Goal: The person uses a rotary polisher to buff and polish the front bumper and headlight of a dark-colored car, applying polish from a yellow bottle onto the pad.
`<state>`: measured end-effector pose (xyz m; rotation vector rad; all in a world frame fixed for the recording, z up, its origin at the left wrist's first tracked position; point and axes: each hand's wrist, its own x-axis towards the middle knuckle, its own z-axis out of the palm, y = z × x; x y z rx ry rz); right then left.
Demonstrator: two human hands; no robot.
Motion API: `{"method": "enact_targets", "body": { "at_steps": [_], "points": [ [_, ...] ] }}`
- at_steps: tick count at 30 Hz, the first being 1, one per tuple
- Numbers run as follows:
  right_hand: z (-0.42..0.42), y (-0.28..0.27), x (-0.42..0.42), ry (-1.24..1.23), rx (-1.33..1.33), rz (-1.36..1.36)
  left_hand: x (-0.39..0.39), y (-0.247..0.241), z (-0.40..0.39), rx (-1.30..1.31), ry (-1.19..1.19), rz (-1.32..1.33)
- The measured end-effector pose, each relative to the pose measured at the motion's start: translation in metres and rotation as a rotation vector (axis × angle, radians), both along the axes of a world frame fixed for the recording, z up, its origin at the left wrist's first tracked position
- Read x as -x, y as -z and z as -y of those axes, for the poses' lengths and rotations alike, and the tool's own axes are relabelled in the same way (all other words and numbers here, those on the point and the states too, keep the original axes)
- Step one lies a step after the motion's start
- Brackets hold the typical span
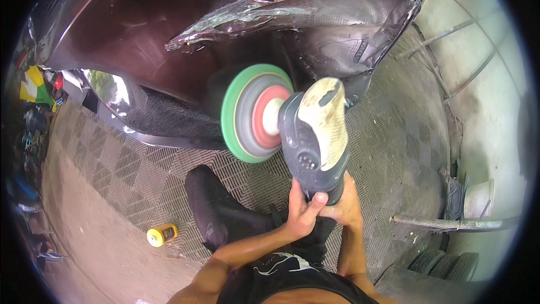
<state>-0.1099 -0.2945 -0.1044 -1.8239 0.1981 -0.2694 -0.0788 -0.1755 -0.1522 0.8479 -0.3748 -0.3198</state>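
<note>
Both my hands are wrapped around the lower body of a black and cream rotary polisher (pixel 316 135). My left hand (pixel 303 215) lies on its left side, thumb raised along the casing; my right hand (pixel 349 204) grips it from the right and is partly hidden. A round pad with a green rim (pixel 257 114) and grey and pink rings is mounted on the polisher, facing left. It is near the dark maroon car bumper (pixel 168 71); contact cannot be told. Plastic film and printed masking paper (pixel 337 46) cover part of the car.
A yellow bottle (pixel 162 235) lies on the floor by the grey tile edge (pixel 126 185). Metal pipes (pixel 451 222) project from the wall at right, with tyres (pixel 447 264) below. Assorted items, including a yellow and green cloth (pixel 36 86), line the left side.
</note>
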Motion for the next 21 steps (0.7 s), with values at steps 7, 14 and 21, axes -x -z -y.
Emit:
{"method": "enact_targets", "body": {
  "at_steps": [7,14,21],
  "points": [
    [-0.005,-0.001,-0.003,-0.004,0.017,-0.010,-0.007,-0.005,-0.005,0.005,0.023,0.000],
    [-0.008,0.000,-0.004,0.049,-0.042,-0.043,-0.017,-0.013,-0.004,-0.031,0.098,-0.016],
    [-0.011,0.000,0.001,0.059,0.003,0.003,-0.010,-0.006,-0.004,-0.004,0.052,0.005]
  ]
}}
